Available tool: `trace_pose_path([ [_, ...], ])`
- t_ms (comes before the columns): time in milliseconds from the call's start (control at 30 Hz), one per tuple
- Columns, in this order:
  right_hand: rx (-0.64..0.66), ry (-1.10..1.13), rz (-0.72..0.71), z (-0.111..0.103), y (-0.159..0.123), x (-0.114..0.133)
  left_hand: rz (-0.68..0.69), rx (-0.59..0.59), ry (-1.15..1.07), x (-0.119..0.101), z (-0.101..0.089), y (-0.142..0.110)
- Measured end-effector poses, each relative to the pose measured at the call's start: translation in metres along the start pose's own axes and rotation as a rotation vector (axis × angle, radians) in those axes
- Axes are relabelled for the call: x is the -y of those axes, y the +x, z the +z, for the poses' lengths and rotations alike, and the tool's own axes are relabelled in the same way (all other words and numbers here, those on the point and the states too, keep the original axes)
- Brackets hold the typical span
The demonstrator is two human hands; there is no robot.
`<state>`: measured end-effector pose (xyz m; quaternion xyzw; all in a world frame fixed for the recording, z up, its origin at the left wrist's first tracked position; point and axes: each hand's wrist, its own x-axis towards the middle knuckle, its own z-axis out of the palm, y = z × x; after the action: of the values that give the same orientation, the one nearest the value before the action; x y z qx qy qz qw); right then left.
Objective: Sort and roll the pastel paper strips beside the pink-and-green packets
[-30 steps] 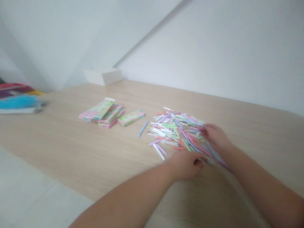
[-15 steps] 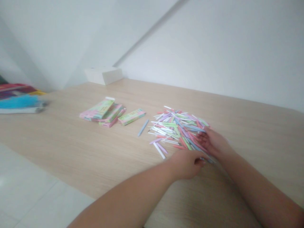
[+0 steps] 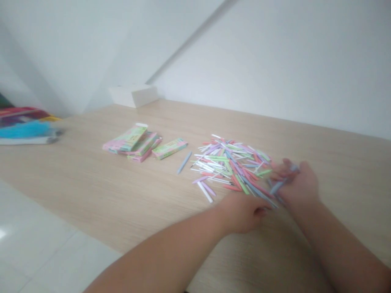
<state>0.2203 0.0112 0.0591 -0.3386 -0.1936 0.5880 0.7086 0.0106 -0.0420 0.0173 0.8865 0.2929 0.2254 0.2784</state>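
Note:
Pens and thin white refills lie in a loose pile [image 3: 227, 160] on the table, in white, pink, green, purple and grey-blue. My right hand [image 3: 301, 183] is at the pile's right side, palm turned up, its fingers closed around a grey-blue pen [image 3: 280, 185]. My left hand [image 3: 244, 211] rests at the pile's near edge with curled fingers. Slim pen ends show by its fingertips, but what it grips is hidden. A single grey-blue pen [image 3: 184, 162] lies apart, left of the pile.
Left of the pens is a small green and pink box [image 3: 170, 148], beside a stack of similar boxes [image 3: 131, 140]. A white box [image 3: 132, 96] stands at the back against the wall. Blue and red items [image 3: 26, 128] are at the far left. The table [image 3: 100, 195] ends at the lower left above the floor.
My right hand has moved right, away from the pile, and turned palm up with a grey-blue pen in it. My left hand has barely shifted.

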Motion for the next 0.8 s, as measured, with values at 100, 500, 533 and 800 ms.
trace_pose_path([
  [100,0.055,0.013,0.088,-0.002,-0.006,0.008,0.019,0.034,0.066,-0.002,0.002,0.000],
  [500,0.214,-0.111,0.117,-0.008,0.003,0.006,0.018,0.060,0.052,-0.004,0.000,-0.001],
  [533,0.219,-0.133,0.111,-0.007,0.002,0.006,0.020,0.063,0.052,-0.004,0.000,-0.001],
  [800,0.037,-0.253,-0.105,0.011,-0.011,0.010,0.012,0.081,0.043,-0.005,-0.002,-0.002],
])
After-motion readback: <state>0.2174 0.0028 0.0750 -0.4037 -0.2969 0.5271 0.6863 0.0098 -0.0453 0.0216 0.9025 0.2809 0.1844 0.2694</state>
